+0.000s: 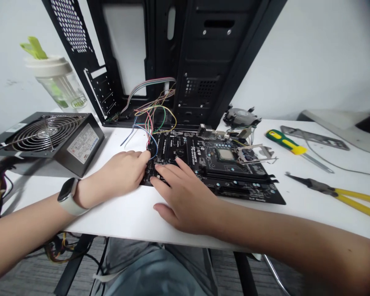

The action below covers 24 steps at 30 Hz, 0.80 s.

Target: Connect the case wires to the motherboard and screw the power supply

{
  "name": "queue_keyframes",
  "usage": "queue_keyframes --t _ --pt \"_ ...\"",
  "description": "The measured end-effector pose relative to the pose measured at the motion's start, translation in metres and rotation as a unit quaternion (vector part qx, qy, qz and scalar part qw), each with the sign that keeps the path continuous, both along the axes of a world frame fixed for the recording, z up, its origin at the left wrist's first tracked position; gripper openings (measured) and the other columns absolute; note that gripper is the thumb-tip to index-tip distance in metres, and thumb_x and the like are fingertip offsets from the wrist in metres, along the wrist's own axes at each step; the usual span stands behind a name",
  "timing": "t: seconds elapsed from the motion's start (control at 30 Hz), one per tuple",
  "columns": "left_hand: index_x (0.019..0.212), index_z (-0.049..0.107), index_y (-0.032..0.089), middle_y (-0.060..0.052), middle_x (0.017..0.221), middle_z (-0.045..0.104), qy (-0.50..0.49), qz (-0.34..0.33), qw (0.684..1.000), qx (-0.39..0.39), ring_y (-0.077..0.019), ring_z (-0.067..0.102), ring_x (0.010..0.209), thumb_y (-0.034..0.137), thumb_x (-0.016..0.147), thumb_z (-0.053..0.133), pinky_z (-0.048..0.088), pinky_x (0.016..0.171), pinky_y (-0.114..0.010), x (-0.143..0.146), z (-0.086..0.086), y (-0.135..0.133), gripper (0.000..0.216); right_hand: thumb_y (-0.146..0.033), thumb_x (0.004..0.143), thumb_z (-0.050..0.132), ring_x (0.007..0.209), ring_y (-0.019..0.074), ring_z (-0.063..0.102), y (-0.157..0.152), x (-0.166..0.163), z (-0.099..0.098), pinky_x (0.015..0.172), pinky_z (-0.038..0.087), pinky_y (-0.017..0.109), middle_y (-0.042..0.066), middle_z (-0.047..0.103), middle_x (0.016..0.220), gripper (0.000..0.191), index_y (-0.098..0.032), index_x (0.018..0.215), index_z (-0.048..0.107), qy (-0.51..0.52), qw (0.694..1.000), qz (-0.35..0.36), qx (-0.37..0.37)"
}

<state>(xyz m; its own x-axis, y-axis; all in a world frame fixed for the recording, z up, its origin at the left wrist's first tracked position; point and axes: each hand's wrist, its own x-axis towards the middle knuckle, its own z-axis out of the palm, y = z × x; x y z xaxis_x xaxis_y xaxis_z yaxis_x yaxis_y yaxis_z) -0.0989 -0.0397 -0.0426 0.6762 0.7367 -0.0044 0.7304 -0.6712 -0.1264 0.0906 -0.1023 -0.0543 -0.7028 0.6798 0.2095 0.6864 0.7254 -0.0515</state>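
A black motherboard (200,158) lies flat on the white table. On it, the processor (226,154) is exposed and its metal bracket (255,154) stands raised. My left hand (126,166), with a watch on the wrist, is closed in a pinch at the board's left edge. Thin coloured wires (150,133) run from the case down to those fingertips, which hide the wire ends. My right hand (185,193) rests with fingers spread on the lower left part of the board, holding nothing. A black computer case (191,53) stands open behind the board.
To the left are a power supply (49,139) and a clear drink bottle (58,82). A processor cooler (241,117) sits behind the board at right. A screwdriver (291,146), an I/O shield (316,137) and yellow-handled pliers (333,191) lie on the right. Cables hang below the table.
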Motion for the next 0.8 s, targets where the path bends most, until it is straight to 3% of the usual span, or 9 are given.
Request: queue_keyframes --t 0.23,0.43,0.57,0.8 --pt "0.091 0.046 0.017 -0.008 0.072 0.058 -0.040 -0.005 0.999 -0.019 -0.0231 0.054 0.063 0.015 0.089 0.030 0.036 0.058 -0.034 -0.004 -0.002 0.004 0.016 -0.046 0.088 0.053 0.101 0.0299 0.057 0.012 0.008 0.006 0.105 0.034 0.055 0.018 0.065 0.109 0.046 -0.006 0.109 0.064 -0.011 0.999 0.025 0.040" --pt "0.082 0.040 0.021 -0.003 0.070 0.052 -0.133 -0.013 0.986 -0.099 -0.0167 0.048 0.060 0.022 0.094 0.030 0.036 0.058 -0.031 -0.012 0.000 0.011 0.015 -0.041 0.093 0.045 0.108 0.0302 0.058 0.011 0.013 -0.007 0.105 0.036 0.053 0.020 0.066 0.115 0.047 -0.004 0.114 0.064 -0.004 0.992 0.024 0.120" --pt "0.079 0.037 0.021 -0.003 0.070 0.051 -0.145 -0.016 0.980 -0.133 -0.0168 0.048 0.062 0.025 0.094 0.030 0.036 0.059 -0.030 -0.013 0.003 0.013 0.017 -0.036 0.094 0.043 0.107 0.0301 0.060 0.007 0.012 -0.011 0.104 0.038 0.051 0.019 0.070 0.109 0.044 -0.004 0.111 0.067 0.009 0.983 0.020 0.181" --pt "0.083 0.041 0.020 -0.004 0.072 0.052 -0.095 -0.010 0.990 -0.103 -0.0180 0.048 0.062 0.025 0.092 0.035 0.033 0.057 -0.031 -0.010 0.003 0.009 0.012 -0.034 0.094 0.044 0.109 0.0313 0.061 0.005 0.009 -0.010 0.104 0.038 0.054 0.022 0.068 0.113 0.044 -0.002 0.113 0.067 0.002 0.987 0.001 0.160"
